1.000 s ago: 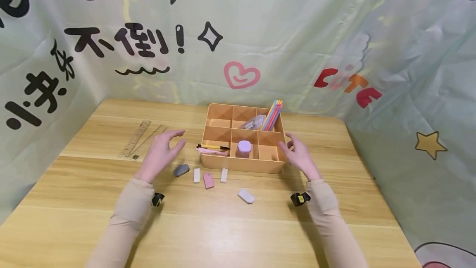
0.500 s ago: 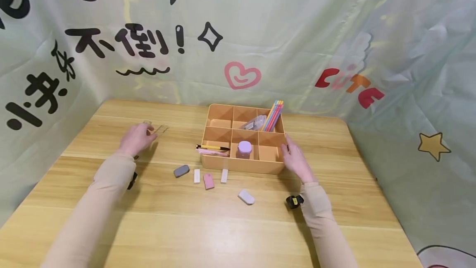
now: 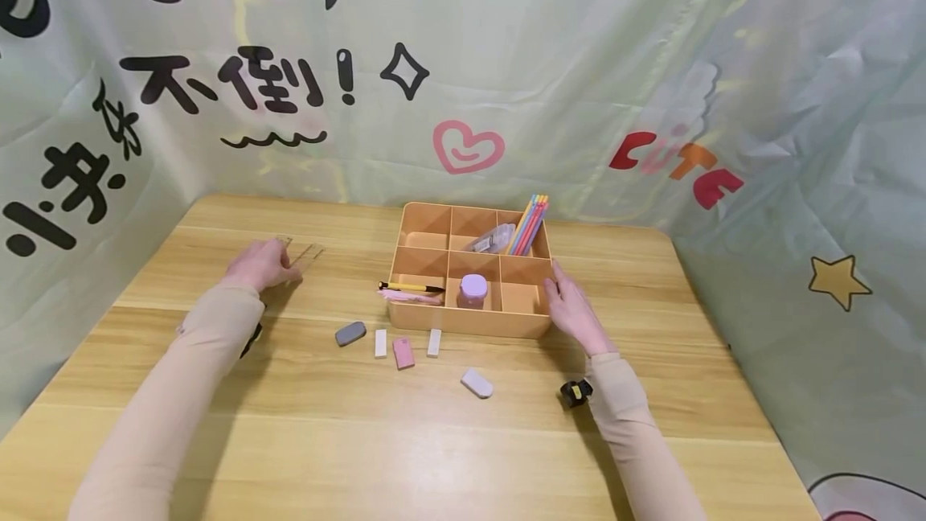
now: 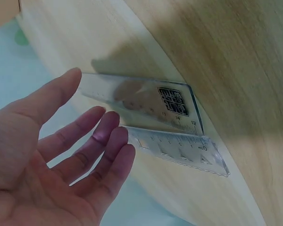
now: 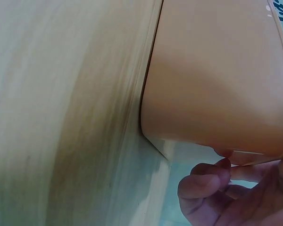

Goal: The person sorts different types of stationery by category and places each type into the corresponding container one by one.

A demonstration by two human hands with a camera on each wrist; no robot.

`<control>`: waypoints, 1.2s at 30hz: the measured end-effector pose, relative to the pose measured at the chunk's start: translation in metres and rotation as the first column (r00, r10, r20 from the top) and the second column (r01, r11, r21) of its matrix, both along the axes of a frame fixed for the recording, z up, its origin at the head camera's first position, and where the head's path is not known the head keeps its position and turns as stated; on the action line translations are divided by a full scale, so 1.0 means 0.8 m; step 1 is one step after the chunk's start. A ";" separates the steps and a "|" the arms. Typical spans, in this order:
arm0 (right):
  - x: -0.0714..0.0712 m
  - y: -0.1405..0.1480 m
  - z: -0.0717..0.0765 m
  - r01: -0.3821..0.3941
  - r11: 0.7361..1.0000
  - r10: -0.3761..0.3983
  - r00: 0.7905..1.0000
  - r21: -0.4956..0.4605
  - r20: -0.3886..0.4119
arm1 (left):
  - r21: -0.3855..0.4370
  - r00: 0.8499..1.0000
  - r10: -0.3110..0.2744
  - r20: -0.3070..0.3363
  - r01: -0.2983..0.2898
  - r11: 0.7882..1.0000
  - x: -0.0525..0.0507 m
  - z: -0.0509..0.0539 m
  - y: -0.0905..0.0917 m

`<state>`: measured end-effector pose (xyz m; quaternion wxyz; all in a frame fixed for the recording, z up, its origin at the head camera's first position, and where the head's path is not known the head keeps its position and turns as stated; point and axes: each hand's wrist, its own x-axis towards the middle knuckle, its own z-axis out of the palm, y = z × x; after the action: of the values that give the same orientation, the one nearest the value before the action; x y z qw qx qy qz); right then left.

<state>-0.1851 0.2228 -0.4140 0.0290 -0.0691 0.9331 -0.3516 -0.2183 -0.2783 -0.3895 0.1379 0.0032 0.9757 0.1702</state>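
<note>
My left hand (image 3: 259,265) is over two clear plastic rulers (image 4: 151,101) at the left of the table. In the left wrist view its thumb and loosely bent fingers (image 4: 92,141) are apart, at the rulers' edges; the far ends lie behind the hand. My right hand (image 3: 573,310) holds the right side wall of an orange organizer box (image 3: 463,322), fingers (image 5: 203,186) bent at its edge. Inside the box are a purple-lidded jar (image 3: 473,288), a bundle of coloured pencils (image 3: 531,225), a clear case (image 3: 494,239), a yellow-black pencil (image 3: 412,288) and a pink pen (image 3: 411,297).
In front of the box lie a grey eraser (image 3: 350,334), two small white blocks (image 3: 380,343), a pink eraser (image 3: 403,353) and a white eraser (image 3: 477,383). A printed fabric backdrop (image 3: 579,63) encloses the table's back and sides.
My left hand has moved left and away onto the rulers from beside the box. My right hand has closed in on the box's right wall. The box stays in place.
</note>
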 end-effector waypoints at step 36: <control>0.000 0.000 -0.001 0.003 1.000 -0.003 1.000 -0.001 0.011 | -0.002 0.999 0.038 -0.012 -0.038 0.999 -0.010 -0.013 -0.001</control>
<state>-0.1848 0.2231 -0.4151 0.0336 -0.0656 0.9330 -0.3523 -0.2263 -0.2792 -0.3999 0.1288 -0.0146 0.9766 0.1717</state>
